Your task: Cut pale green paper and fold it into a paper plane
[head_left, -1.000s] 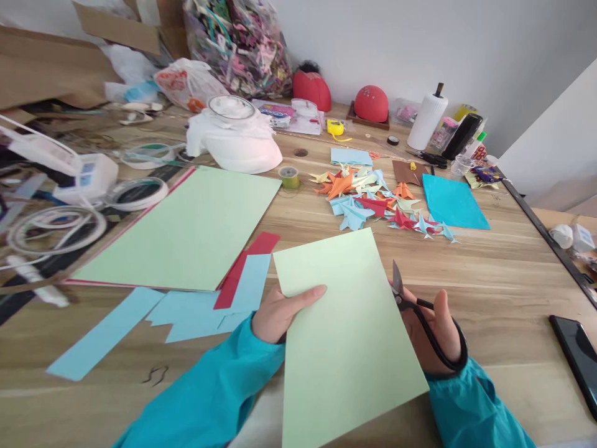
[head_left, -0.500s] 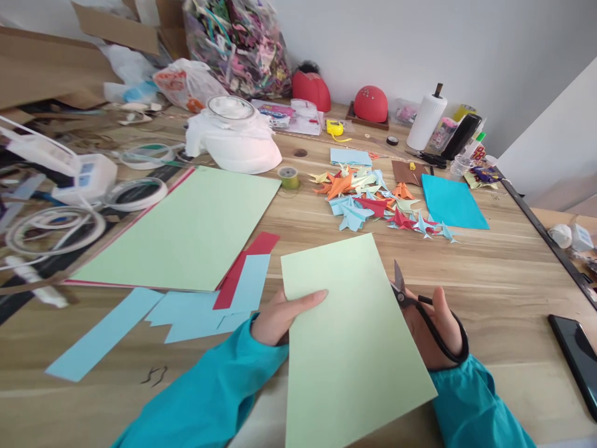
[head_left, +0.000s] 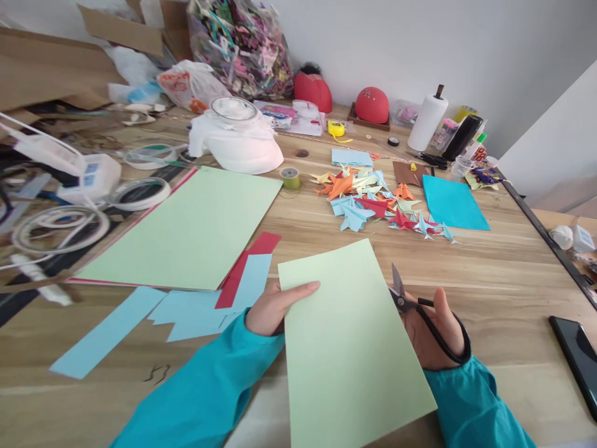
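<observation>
In the head view, the left hand (head_left: pixel 265 311) is closed in a flat pinch on the pale green sheet (head_left: pixel 349 354): its thumb lies straight across the front face near the left edge, and its other fingers are mostly hidden behind the paper. The sheet is held up over the table (head_left: pixel 513 280), directly in front of the person, slightly tilted, its lower end running out at the bottom of the view.

The right hand (head_left: pixel 433 333) is partly curled around the scissors (head_left: pixel 405 305), thumb raised and apart from the palm, with a black handle loop passing around the base of the thumb. One blade points upward just beside the sheet's right edge. The fingers of this hand run out of sight behind that edge, so I cannot tell whether they also press on the paper.

To the left of the left hand lie light blue strips (head_left: pixel 107 333) and a red strip (head_left: pixel 236 283), beside a stack of larger green sheets (head_left: pixel 186 236). Beyond the held sheet is a pile of folded paper birds (head_left: pixel 352 211). A phone (head_left: pixel 576 354) rests at the far right.
</observation>
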